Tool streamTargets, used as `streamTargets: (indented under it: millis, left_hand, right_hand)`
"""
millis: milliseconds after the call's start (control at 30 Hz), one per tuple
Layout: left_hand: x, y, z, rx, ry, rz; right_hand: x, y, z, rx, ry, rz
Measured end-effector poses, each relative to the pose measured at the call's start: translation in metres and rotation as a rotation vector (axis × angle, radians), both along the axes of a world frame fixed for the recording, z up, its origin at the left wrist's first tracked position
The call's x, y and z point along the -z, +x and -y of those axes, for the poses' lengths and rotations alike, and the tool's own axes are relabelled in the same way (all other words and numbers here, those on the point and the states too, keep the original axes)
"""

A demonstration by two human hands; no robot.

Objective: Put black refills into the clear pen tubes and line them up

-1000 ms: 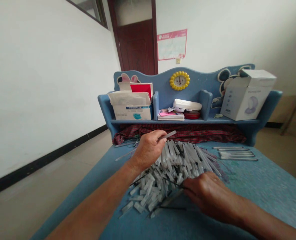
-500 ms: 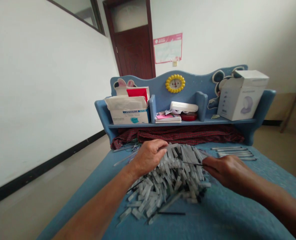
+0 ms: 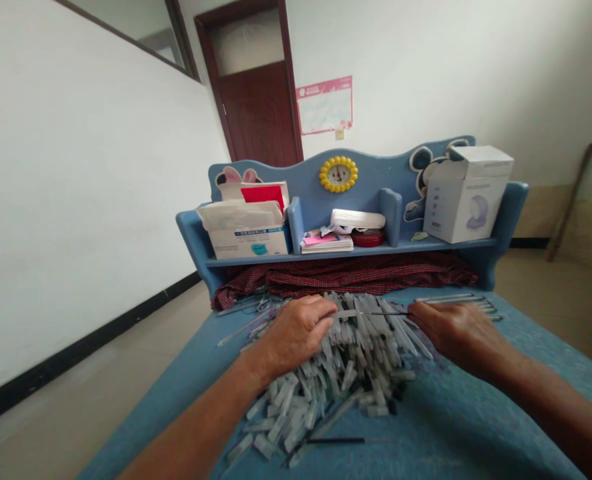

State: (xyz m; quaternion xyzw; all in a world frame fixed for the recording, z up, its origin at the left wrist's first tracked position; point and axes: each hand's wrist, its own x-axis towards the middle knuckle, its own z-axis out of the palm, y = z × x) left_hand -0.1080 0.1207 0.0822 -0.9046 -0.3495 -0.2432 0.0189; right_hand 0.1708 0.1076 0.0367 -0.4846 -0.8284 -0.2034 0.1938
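Observation:
My left hand [image 3: 299,330] is closed over the pile, pinching a translucent pen cap [image 3: 346,313] that points right. From the pinched fingers of my right hand [image 3: 459,330] a thin black-tipped pen refill [image 3: 386,313] reaches left. Its tip meets the cap's end; whether it is inside I cannot tell. Beneath and in front of both hands spreads a heap of translucent pen caps [image 3: 326,373]. Behind my right hand lie several slim pens [image 3: 446,298] in a row, partly hidden by it.
A dark refill [image 3: 336,441] lies at the near side of the blue tabletop [image 3: 451,413]. Along the back, a red checked cloth [image 3: 346,275] is bunched under a blue shelf [image 3: 271,257]. The shelf holds a mask box [image 3: 249,243], papers [image 3: 326,245] and a white carton [image 3: 469,200].
The pen cap now shows between my left fingers, and the refill in my right hand lines up with it. My right hand is slightly higher, and the view has shifted a little.

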Motion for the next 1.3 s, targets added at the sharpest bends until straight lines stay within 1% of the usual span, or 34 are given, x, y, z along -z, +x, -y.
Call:
streamTargets:
  millis: [200,300,400,500,633,800,867,967,1033,1067,1133,1167,1233,1300]
  left_hand:
    - [0.003,0.003,0.002,0.012,0.018,-0.03]
    - [0.003,0.005,0.004,0.006,0.011,-0.077]
    - [0.002,0.007,0.007,-0.01,-0.014,-0.139]
    - [0.0,0.01,0.011,-0.013,-0.071,-0.146]
    - [-0.005,0.012,0.014,-0.039,-0.186,-0.07]
    - [-0.009,0.017,0.017,-0.111,-0.4,0.011]
    - [-0.009,0.021,0.019,-0.118,-0.435,0.046]
    - [-0.005,0.027,0.02,-0.098,-0.439,0.137]
    - [-0.001,0.03,0.019,-0.092,-0.461,0.245]
    - [0.002,0.031,0.018,-0.094,-0.492,0.332]
    - [0.007,0.033,0.015,-0.104,-0.586,0.569]
    - [0.009,0.033,0.014,-0.106,-0.631,0.703]
    - [0.011,0.034,0.012,-0.095,-0.7,0.929]
    - [0.012,0.034,0.011,-0.065,-0.746,1.068]
  right_hand:
    - [0.002,-0.004,0.001,-0.028,0.049,0.041]
    - [0.001,-0.006,0.002,-0.042,0.056,0.064]
    - [-0.001,-0.008,0.004,-0.062,0.094,0.096]
    - [-0.003,-0.009,0.006,-0.08,0.15,0.109]
    - [-0.003,-0.008,0.006,-0.108,0.178,0.103]
    - [-0.003,-0.011,0.007,-0.187,0.217,0.048]
    - [-0.004,-0.016,0.009,-0.224,0.259,0.028]
    - [-0.003,-0.025,0.011,-0.28,0.323,-0.032]
    - [-0.002,-0.028,0.011,-0.302,0.343,-0.113]
    - [-0.001,-0.029,0.011,-0.302,0.341,-0.162]
    - [0.001,-0.027,0.01,-0.275,0.293,-0.258]
    - [0.001,-0.026,0.01,-0.253,0.233,-0.293]
    - [0.0,-0.022,0.009,-0.222,0.025,-0.315]
    - [-0.003,-0.02,0.01,-0.226,-0.241,-0.279]
